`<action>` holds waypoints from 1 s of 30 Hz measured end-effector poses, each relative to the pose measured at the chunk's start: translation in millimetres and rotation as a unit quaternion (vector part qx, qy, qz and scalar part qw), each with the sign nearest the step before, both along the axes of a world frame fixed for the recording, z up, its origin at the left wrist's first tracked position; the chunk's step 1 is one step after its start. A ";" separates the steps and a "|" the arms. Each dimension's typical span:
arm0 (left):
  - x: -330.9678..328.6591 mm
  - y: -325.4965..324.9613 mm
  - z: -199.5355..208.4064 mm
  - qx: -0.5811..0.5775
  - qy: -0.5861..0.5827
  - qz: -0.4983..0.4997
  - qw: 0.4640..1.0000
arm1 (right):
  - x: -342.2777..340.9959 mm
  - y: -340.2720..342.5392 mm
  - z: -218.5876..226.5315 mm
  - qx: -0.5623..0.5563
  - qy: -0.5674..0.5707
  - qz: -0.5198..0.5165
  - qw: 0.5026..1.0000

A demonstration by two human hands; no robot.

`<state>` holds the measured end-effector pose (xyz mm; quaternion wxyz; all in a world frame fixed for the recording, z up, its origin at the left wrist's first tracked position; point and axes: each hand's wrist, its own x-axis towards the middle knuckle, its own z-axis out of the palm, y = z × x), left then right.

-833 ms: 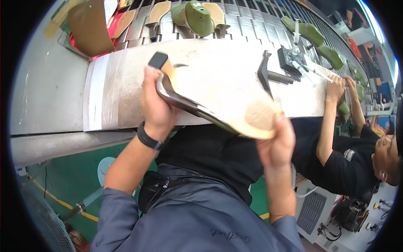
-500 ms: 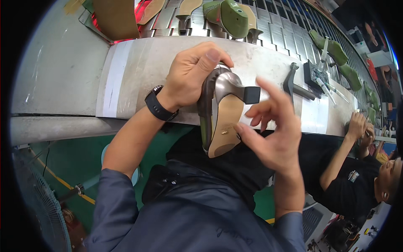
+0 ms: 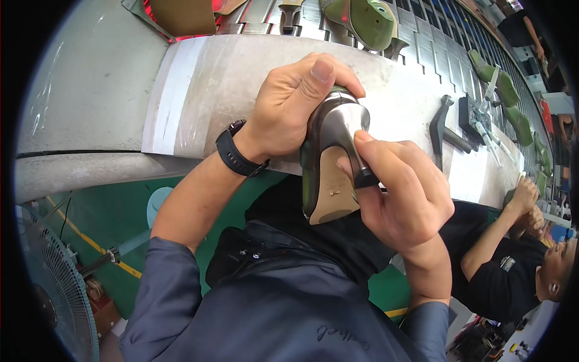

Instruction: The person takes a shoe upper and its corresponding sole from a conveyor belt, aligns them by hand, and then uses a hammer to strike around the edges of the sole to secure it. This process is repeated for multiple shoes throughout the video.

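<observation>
Your left hand (image 3: 286, 108) wraps the back of the one high-heeled shoe (image 3: 332, 196), sole up over the near edge of the workbench (image 3: 235, 78), while your right thumb and fingers (image 3: 386, 166) close around its metallic heel (image 3: 342, 130). Expect it light but stiff, the glossy heel slippery and scuffable, so grip the back firmly; one hammer (image 3: 438, 130) and one black box (image 3: 467, 116) sit on the workbench's right part.
</observation>
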<state>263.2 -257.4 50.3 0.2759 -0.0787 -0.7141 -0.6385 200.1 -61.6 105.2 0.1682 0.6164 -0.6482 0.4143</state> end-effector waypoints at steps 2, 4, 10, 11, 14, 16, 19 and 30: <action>-0.1 0.8 -0.3 -0.004 0.009 0.002 1.000 | 0.3 -1.7 -0.7 -0.003 -0.007 0.004 1.000; -0.8 1.2 -1.1 -0.005 0.014 0.003 1.000 | -3.3 -3.2 -4.6 -0.004 0.006 0.015 1.000; 0.2 -0.8 -0.6 -0.026 0.028 0.003 0.999 | -6.9 -6.9 -13.1 -0.022 0.012 0.021 0.999; -0.3 -0.9 -0.2 -0.022 0.026 -0.004 0.999 | -7.6 -8.0 -13.5 -0.021 0.013 0.020 0.999; -6.1 2.3 0.0 -0.015 0.043 0.016 0.999 | -14.3 -15.8 -16.7 -0.045 0.031 0.034 0.998; -6.8 -5.7 12.8 0.005 -0.035 0.009 0.999 | -27.3 -24.5 -22.3 -0.080 0.037 0.030 0.996; -30.8 -5.1 10.6 0.046 -0.049 0.000 0.998 | -48.3 -39.9 -26.6 -0.083 0.054 -0.022 0.995; -57.1 -1.7 6.2 0.118 -0.093 -0.026 0.988 | -42.7 0.3 -20.2 0.252 -0.513 -0.041 0.820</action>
